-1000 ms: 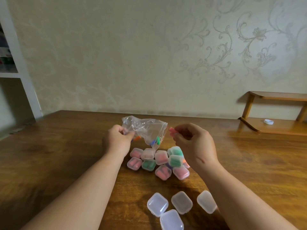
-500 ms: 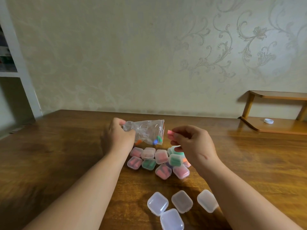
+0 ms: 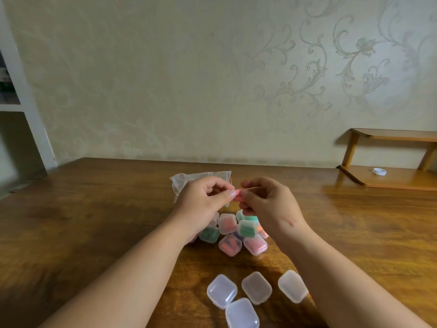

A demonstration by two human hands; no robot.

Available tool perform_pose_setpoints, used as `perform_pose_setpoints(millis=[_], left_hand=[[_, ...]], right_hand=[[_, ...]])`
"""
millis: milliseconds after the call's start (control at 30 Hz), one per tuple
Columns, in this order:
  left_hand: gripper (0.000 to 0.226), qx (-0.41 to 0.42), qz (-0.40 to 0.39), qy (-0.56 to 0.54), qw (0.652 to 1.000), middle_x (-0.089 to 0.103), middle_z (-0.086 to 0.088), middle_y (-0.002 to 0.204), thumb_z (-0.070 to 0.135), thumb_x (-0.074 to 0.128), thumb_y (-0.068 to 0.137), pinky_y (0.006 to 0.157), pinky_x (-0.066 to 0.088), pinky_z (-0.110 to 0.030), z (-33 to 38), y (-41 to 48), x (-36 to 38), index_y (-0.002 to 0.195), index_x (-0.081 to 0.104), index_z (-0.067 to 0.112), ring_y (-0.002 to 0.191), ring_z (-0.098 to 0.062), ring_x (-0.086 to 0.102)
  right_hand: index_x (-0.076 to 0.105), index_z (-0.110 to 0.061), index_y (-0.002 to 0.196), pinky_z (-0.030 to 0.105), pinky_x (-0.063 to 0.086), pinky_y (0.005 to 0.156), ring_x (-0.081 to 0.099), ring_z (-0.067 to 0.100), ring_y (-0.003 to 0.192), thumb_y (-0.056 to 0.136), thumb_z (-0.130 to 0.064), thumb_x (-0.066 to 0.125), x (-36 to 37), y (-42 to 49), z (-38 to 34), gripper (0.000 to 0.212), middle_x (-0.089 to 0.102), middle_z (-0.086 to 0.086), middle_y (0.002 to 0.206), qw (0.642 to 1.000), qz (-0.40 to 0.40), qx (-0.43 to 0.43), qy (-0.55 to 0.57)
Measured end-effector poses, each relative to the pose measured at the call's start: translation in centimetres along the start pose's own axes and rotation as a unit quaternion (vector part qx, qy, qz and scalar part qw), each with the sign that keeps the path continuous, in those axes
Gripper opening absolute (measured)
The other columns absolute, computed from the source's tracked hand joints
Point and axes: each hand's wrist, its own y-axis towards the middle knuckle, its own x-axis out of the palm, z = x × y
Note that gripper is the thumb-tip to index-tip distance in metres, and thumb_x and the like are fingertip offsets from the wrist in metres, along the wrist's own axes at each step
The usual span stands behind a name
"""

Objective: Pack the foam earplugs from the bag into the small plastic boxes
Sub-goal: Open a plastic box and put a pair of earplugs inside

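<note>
Watching both hands meeting above the filled boxes (image 3: 227,223): the right hand (image 3: 268,203) is pinching the pink earplug (image 3: 237,196), and the left hand (image 3: 201,202) is pinching its other end. I am judging it best kept squeezed and carried to an empty box (image 3: 221,291). Half a second back the left hand was tipping the bag (image 3: 186,181); now the bag is sitting behind it.

Four empty small square boxes of clear plastic (image 3: 221,291) lie nearest. Beyond them is a cluster of filled clear plastic boxes (image 3: 230,245). At least seven show: three pink inside, three green, one orange, with others partly hidden. There is one clear plastic bag (image 3: 201,177), one pink foam earplug (image 3: 237,195) and one white round cap (image 3: 379,171).
</note>
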Motion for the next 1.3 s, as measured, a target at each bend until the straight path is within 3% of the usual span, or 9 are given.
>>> perform_pose_setpoints(millis=[133,267,433,567,633,700,833,1067,1300], left_hand=[[0.007,-0.017,0.014,-0.021,1.000,0.073,0.007,0.092,0.021,0.074,0.087,0.081,0.062,-0.037,0.30,-0.06,-0.10,0.091,0.075,0.028,0.092,-0.012,0.069],[0.009,-0.029,0.021,-0.033,0.999,0.072,0.004,0.094,0.017,0.074,0.087,0.081,0.062,-0.036,0.39,0.02,-0.23,0.089,0.073,0.025,0.094,-0.014,0.069],[0.008,-0.034,0.019,-0.056,0.998,0.072,0.001,0.094,0.015,0.076,0.085,0.083,0.061,-0.039,0.53,0.09,-0.33,0.088,0.072,0.022,0.095,-0.017,0.069],[0.007,-0.030,0.022,-0.053,0.998,0.072,0.000,0.092,0.015,0.074,0.086,0.078,0.061,-0.036,0.35,0.22,-0.47,0.086,0.072,0.022,0.093,-0.018,0.070],[0.010,-0.027,0.022,-0.057,0.998,0.072,-0.002,0.091,0.012,0.073,0.087,0.078,0.060,-0.036,0.16,0.26,-0.54,0.087,0.072,0.021,0.092,-0.020,0.070],[0.009,-0.029,0.020,-0.052,0.998,0.072,-0.002,0.092,0.012,0.073,0.086,0.080,0.061,-0.038,0.12,0.25,-0.56,0.087,0.072,0.021,0.092,-0.020,0.070],[0.009,-0.034,0.017,-0.050,0.998,0.072,-0.003,0.092,0.012,0.073,0.087,0.081,0.062,-0.038,0.31,0.23,-0.44,0.089,0.073,0.021,0.091,-0.020,0.070],[0.007,-0.029,-0.003,-0.054,0.998,0.075,0.001,0.085,0.017,0.076,0.085,0.078,0.060,-0.034,0.41,-0.01,-0.41,0.088,0.076,0.024,0.085,-0.016,0.072],[0.009,-0.022,-0.010,-0.040,0.999,0.075,0.002,0.088,0.016,0.075,0.087,0.082,0.061,-0.037,0.43,-0.04,-0.47,0.091,0.077,0.024,0.086,-0.015,0.072]], right_hand=[[0.067,-0.021,0.088,0.023,0.059,0.067,0.068,0.011,0.073,0.089,-0.020,0.068,-0.08,0.04,-0.10,0.002,0.072,-0.004,0.080,0.999,0.034,0.000,-0.014],[0.069,-0.020,0.087,0.030,0.057,0.076,0.064,0.016,0.080,0.092,-0.015,0.065,-0.47,0.11,-0.06,0.009,0.072,0.001,0.085,0.999,0.042,0.032,-0.004],[0.064,-0.018,0.091,0.034,0.059,0.074,0.065,0.017,0.077,0.097,-0.019,0.057,-0.44,0.23,-0.05,0.009,0.069,0.003,0.081,0.998,0.038,0.049,0.024],[0.061,-0.011,0.092,0.030,0.061,0.063,0.070,0.018,0.067,0.091,-0.023,0.066,-0.52,0.01,-0.16,0.013,0.068,0.006,0.073,0.994,0.022,0.060,0.083],[0.067,-0.011,0.087,0.027,0.060,0.063,0.070,0.014,0.066,0.085,-0.023,0.071,-0.56,-0.15,-0.26,0.013,0.070,0.003,0.071,0.997,0.009,0.052,0.059],[0.072,-0.017,0.087,0.025,0.060,0.068,0.070,0.012,0.074,0.087,-0.019,0.070,-0.57,-0.23,-0.37,0.003,0.072,-0.002,0.077,0.998,-0.003,0.049,0.026],[0.070,-0.027,0.091,0.017,0.055,0.066,0.067,0.008,0.084,0.091,-0.007,0.065,-0.41,-0.18,-0.43,0.021,0.071,-0.010,0.088,0.998,-0.013,0.055,-0.004],[0.065,-0.019,0.111,0.022,0.059,0.065,0.072,0.010,0.073,0.087,-0.009,0.070,-0.26,-0.29,-0.15,0.027,0.075,-0.001,0.085,0.997,-0.018,0.061,0.047],[0.067,-0.021,0.106,0.018,0.058,0.062,0.072,0.009,0.073,0.086,-0.006,0.070,-0.16,-0.34,-0.12,0.024,0.074,-0.003,0.082,0.998,-0.028,0.041,0.048]])
